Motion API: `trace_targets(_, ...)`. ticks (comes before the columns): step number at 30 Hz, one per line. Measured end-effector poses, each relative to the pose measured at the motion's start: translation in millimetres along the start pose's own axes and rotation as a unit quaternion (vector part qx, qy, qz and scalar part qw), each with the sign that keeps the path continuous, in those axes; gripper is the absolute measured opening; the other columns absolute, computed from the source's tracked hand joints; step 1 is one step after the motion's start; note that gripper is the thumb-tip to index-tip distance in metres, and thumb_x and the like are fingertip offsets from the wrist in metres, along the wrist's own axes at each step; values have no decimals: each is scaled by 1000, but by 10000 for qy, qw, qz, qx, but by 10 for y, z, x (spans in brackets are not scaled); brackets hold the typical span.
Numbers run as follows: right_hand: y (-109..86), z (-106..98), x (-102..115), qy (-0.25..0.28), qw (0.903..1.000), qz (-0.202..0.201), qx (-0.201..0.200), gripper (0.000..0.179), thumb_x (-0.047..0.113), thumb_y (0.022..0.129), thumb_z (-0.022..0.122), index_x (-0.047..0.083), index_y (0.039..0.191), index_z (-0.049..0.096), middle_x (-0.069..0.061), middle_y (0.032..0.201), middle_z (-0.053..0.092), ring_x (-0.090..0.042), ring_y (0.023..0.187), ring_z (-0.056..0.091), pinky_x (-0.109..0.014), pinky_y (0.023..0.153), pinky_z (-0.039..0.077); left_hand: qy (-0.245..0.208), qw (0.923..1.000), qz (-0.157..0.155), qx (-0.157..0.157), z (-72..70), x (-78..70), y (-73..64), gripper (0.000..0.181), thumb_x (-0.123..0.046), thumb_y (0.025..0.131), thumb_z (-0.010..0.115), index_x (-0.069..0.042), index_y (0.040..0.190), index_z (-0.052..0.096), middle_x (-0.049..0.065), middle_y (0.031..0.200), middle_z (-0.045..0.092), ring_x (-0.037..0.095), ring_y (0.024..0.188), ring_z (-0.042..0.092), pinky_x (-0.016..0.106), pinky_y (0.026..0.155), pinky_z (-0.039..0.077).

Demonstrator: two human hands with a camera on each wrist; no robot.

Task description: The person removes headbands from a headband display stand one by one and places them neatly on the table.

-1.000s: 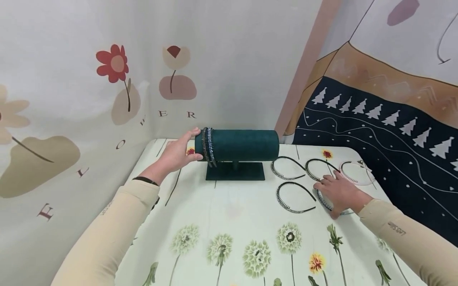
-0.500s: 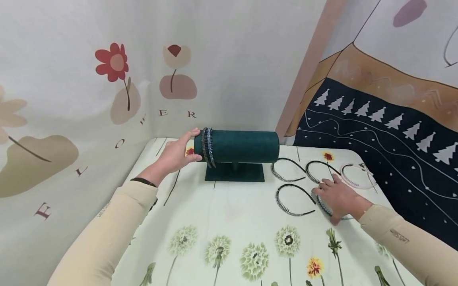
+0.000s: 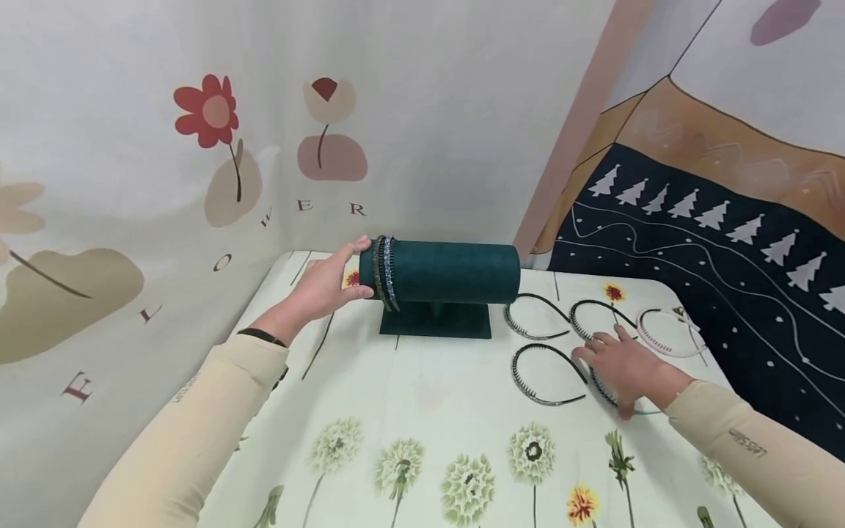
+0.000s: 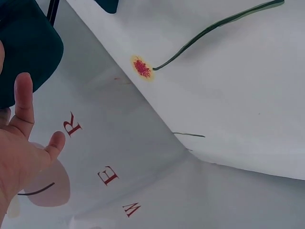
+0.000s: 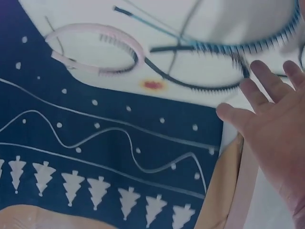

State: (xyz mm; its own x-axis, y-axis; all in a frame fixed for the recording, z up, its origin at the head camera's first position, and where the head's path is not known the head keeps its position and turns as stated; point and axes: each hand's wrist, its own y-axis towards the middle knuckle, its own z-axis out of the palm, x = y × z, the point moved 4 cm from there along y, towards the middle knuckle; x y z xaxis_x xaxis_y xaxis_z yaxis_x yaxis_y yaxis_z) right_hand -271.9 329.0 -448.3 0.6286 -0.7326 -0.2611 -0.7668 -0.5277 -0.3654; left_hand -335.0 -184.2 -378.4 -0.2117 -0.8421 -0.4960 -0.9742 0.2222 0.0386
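The nearer right hand (image 3: 627, 370), fingers spread, lay over the blue, toothed, curved headband (image 5: 228, 47) at lower right; the spread left hand (image 3: 323, 286) touched the left end of the horizontal, velvety, dark-green cylinder (image 3: 455, 271).

A roll (image 3: 455, 271) is held up on its base (image 3: 436, 323) at the back of the table (image 3: 422, 389). Around its left end, two hair bands (image 3: 388, 268) are looped, and that end is touched by the left hand (image 3: 326, 282). To the right, three more bands (image 3: 573, 317) are laid in a row. Before them, two other bands (image 3: 516, 375) are set, one partly covered by the right hand (image 3: 627, 369).
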Motion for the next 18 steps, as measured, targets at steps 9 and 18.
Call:
trace_targets(9, 314, -1182, -503, 1597, 9802, 980, -634, 84, 38, 92, 84, -1, 157, 45, -32, 149, 58, -58, 136, 54, -75, 113, 43, 75, 9997, 186, -110, -63, -80, 26, 100, -37, 95, 83, -25, 172, 21, -1, 181, 21, 42, 157, 40, 72, 130, 22)
trace_targets(18, 1084, -2298, -86, 3172, 9373, 570, -1324, 101, 62, 100, 66, 9, 171, 19, -20, 172, 35, -39, 152, 47, -62, 125, 39, 147, 9999, 69, 47, -17, -20, 3, 102, -40, 95, 81, -28, 173, 17, 0, 181, 20, 48, 156, 38, 73, 128, 25)
